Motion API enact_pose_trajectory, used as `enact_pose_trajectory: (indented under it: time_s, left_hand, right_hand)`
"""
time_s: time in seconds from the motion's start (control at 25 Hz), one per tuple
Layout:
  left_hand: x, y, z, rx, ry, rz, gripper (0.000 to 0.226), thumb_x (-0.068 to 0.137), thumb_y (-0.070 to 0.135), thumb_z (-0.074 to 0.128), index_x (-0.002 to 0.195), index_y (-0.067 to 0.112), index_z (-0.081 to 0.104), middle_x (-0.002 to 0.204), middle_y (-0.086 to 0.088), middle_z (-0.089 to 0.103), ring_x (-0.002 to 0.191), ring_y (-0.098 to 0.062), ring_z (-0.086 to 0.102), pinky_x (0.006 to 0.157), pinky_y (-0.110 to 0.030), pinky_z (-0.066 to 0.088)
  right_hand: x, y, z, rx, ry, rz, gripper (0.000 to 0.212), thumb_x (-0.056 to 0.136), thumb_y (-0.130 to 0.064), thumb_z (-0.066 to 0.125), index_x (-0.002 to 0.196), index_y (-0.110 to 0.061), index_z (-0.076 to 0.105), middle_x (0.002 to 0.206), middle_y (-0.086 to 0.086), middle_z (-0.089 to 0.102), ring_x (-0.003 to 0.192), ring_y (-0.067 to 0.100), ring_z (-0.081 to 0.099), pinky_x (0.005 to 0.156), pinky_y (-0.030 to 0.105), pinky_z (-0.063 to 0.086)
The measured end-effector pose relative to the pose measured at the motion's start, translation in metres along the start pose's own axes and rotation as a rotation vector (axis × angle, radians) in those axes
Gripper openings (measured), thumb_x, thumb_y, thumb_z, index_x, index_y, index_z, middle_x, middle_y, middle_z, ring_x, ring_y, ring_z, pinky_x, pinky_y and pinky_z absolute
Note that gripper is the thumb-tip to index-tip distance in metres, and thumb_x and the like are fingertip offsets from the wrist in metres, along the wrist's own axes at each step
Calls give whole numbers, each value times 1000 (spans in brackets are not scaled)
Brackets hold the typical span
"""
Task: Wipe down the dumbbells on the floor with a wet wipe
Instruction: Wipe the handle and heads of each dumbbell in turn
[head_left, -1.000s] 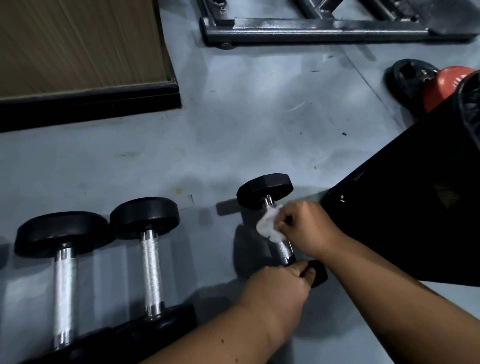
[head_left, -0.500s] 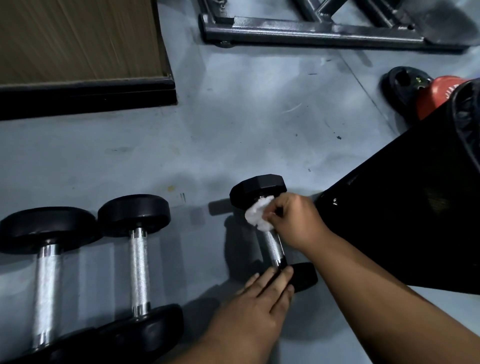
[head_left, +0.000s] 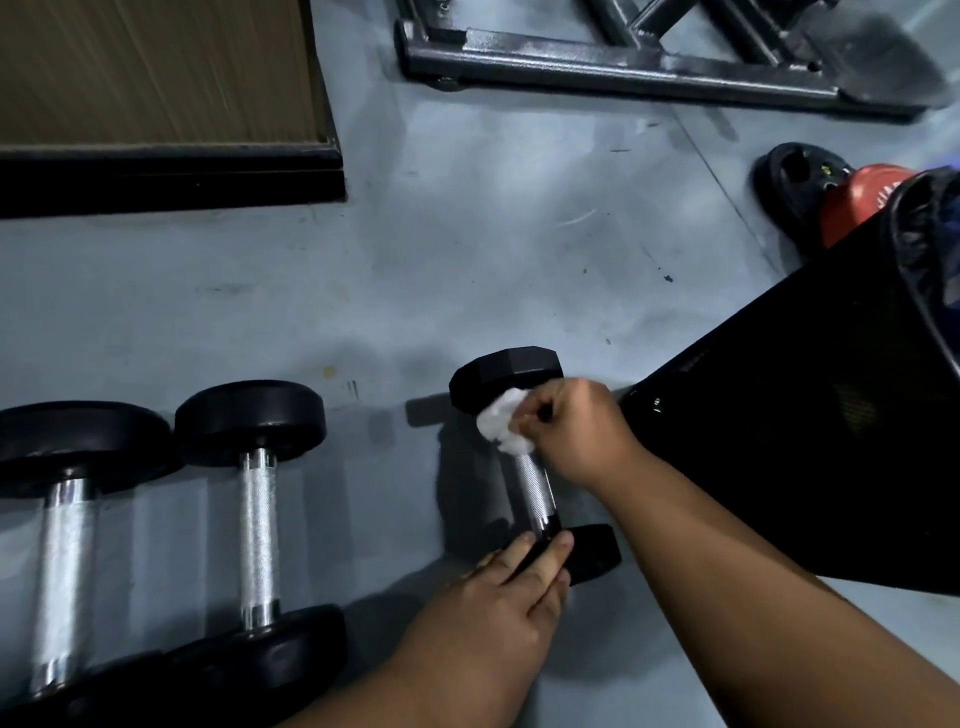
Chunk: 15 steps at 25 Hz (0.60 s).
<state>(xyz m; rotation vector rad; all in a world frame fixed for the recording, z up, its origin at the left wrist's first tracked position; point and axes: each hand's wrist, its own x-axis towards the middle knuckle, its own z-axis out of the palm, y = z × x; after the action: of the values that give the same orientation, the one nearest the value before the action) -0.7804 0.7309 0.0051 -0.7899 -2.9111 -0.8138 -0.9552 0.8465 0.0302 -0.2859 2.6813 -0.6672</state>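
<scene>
No readable text anywhere in view.

The red weight plate (head_left: 866, 200), lying beside the black weight plate (head_left: 797, 182) at the right, carries pale raised marks on its face, but they are too blurred to make out as letters or numbers. The black plate next to it shows a small yellowish spot near its hub, also unreadable. The rubber heads of the small hex dumbbell (head_left: 506, 373) and of the two round-headed dumbbells to its left show no legible weight figures or brand.
</scene>
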Motion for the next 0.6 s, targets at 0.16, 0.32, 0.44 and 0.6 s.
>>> enact_pose_trajectory:
  time_s: [0.16, 0.32, 0.44, 0.6]
  left_hand:
    - [-1, -3, -3, -16, -83, 30, 44, 86, 22, 40, 107, 23, 80, 132, 4, 67, 109, -18, 71, 78, -31, 62]
    - [-4, -3, 4, -59, -106, 15, 42, 88, 24, 39, 123, 21, 61, 138, 7, 63, 115, -16, 68, 70, -29, 62]
    - [-3, 4, 2, -96, -118, -47, 40, 90, 23, 38, 129, 19, 47, 151, 8, 48, 125, -17, 62, 64, -30, 61]
    - [4, 11, 14, -74, -236, -22, 51, 105, 14, 36, 154, 14, 21, 166, 13, -10, 154, -27, 15, 107, -45, 47]
  right_hand:
    - [-7, 3, 4, 51, 12, 26, 15, 83, -11, 74, 73, -21, 77, 75, -7, 74, 73, 5, 68, 68, 19, 49]
    - [-53, 17, -7, -16, -307, 125, 17, 77, -8, 76, 66, -20, 77, 68, -10, 74, 67, -1, 69, 67, 19, 55]
    - [-53, 13, -6, -41, -269, 93, 17, 78, -7, 75, 67, -20, 77, 64, -13, 72, 63, -6, 66, 64, 15, 52]
    - [-6, 1, -1, -62, -1, 13, 11, 83, -16, 76, 74, -22, 78, 68, -7, 73, 65, 1, 66, 60, 11, 43]
